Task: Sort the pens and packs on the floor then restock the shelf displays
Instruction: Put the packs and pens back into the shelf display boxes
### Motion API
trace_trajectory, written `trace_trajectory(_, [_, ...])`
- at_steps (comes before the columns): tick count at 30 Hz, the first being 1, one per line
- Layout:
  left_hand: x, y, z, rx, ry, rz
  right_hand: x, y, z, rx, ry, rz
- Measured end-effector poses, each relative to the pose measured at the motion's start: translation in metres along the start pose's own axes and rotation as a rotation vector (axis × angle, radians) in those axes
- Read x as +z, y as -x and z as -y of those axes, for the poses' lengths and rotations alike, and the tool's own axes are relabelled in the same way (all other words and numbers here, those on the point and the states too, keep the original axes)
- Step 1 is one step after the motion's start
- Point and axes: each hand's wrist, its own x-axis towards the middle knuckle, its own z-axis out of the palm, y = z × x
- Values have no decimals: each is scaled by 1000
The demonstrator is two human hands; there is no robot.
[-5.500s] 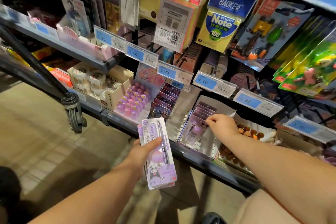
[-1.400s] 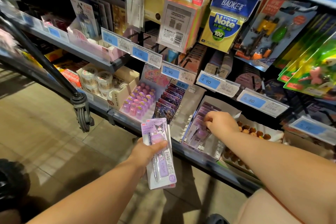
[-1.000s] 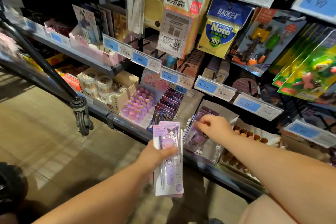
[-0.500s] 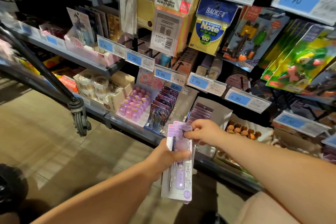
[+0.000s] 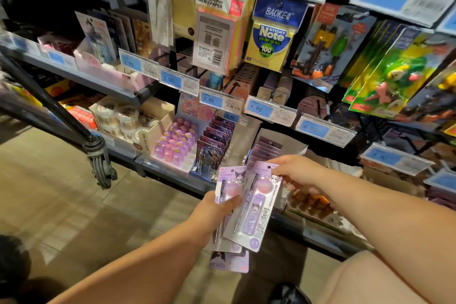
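Observation:
My left hand (image 5: 217,210) grips a small stack of purple pen packs (image 5: 228,252), thumb across the front one. My right hand (image 5: 299,173) pinches the top corner of one purple pen pack (image 5: 259,212), which is tilted and partly overlaps the stack. Just behind both hands, on the bottom shelf, a white display box (image 5: 283,143) holds a row of the same purple packs (image 5: 265,153) standing upright.
Left of the box stand a row of dark pen packs (image 5: 214,145), purple erasers (image 5: 176,142) and a carton of tape tubs (image 5: 123,118). Price tags (image 5: 270,110) line the shelf edges; sticky notes (image 5: 269,42) hang above. A cart wheel (image 5: 101,163) stands on the floor left.
My right hand left the display box, came to the stack and now draws the top purple pack off to the right. The left hand moved right with the stack.

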Motion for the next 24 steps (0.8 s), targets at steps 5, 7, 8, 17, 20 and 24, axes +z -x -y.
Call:
trace_trajectory(5, [-1, -2, 2, -36, -20, -96, -16, 2, -6, 14, 60, -106])
trace_trajectory(7, [-2, -2, 3, -41, -8, -154, -25, 3, -6, 38, 125, -134])
trace_trajectory(8, [-2, -3, 4, -32, -2, -162, -31, 4, -8, 55, 160, -156])
trace_trajectory(17, [3, -8, 9, -60, -13, -171, -50, -2, -16, 109, 696, -318])
trace_trajectory(20, [7, -10, 8, -73, -28, -166, -51, -8, -15, 92, 744, -333])
trace_trajectory(24, [12, -10, 8, -84, -37, -152, -56, -16, -9, 137, 719, -351])
